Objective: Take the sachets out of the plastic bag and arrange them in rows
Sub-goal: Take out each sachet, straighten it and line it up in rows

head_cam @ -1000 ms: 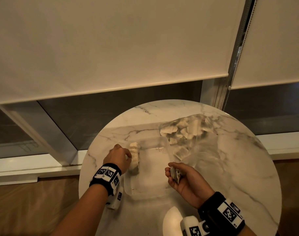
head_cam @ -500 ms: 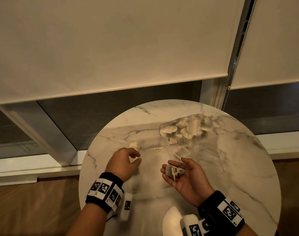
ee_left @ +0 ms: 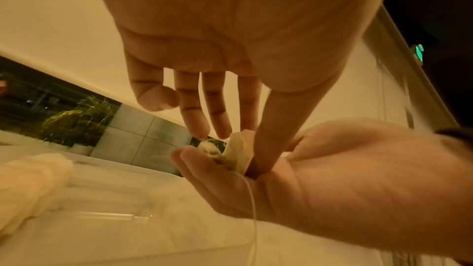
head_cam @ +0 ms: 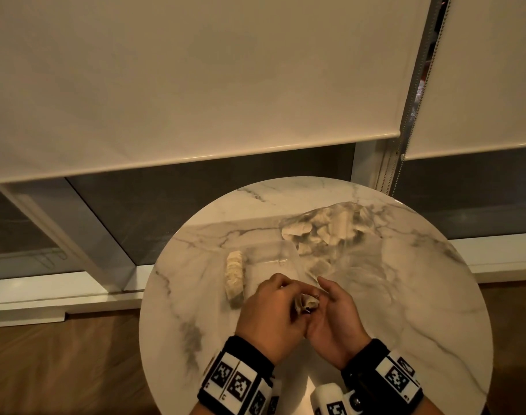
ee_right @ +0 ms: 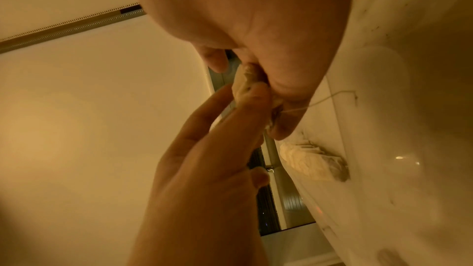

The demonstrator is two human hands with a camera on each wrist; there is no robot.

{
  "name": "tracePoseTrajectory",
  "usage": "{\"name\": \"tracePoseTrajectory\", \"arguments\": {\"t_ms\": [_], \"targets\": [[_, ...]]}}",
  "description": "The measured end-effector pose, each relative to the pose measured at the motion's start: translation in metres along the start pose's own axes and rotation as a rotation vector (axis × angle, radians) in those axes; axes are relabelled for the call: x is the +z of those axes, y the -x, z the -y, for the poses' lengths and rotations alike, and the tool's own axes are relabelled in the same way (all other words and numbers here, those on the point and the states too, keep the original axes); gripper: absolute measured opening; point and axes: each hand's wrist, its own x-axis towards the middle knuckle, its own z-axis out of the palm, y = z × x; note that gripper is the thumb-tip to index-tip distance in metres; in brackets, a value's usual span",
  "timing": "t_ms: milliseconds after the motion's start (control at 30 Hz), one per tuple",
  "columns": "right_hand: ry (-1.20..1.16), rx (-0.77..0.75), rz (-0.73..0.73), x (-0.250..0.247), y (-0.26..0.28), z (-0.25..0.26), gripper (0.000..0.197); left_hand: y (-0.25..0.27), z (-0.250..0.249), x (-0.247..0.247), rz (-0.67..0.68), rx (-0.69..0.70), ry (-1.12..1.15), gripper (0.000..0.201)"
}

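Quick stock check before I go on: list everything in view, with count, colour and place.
table: one, round, white marble, under everything.
plastic bag: one, clear, far right of table, with cream sachets inside; count unclear.
row of sachets: one row, cream, left of centre; count unclear.
held sachet: one, cream, between both hands, its string hanging.
roller blinds: two, cream, behind the table.
floor: wooden, brown.
wrist bands: two, black with markers.
left hand: pinches the held sachet.
right hand: cradles it, palm up.
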Motion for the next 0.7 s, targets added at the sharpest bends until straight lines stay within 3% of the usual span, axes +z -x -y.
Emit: {"name": "tracePoseTrajectory", "arguments": {"t_ms": [133, 267, 500, 700], "targets": [[0.000, 0.006, -0.004, 0.001, 0.001, -0.001, 0.062, 0.001, -0.003, 0.003, -0.070, -0.013, -0.093, 0.038], [-0.016, 0.008, 0.001, 0.003, 0.002, 0.000, 0.059, 0.003, -0.007, 0.004, -0.145, -0.112, -0.104, 0.024], [-0.005, 0.011, -0.013, 0.004, 0.003, -0.002, 0.056, 0.006, -0.011, 0.006, -0.074, -0.170, -0.189, 0.020], [-0.074, -0.007, 0.028, 0.003, 0.006, 0.000, 0.050, 0.007, -0.004, -0.001, -0.136, -0.167, -0.064, 0.023]]}}
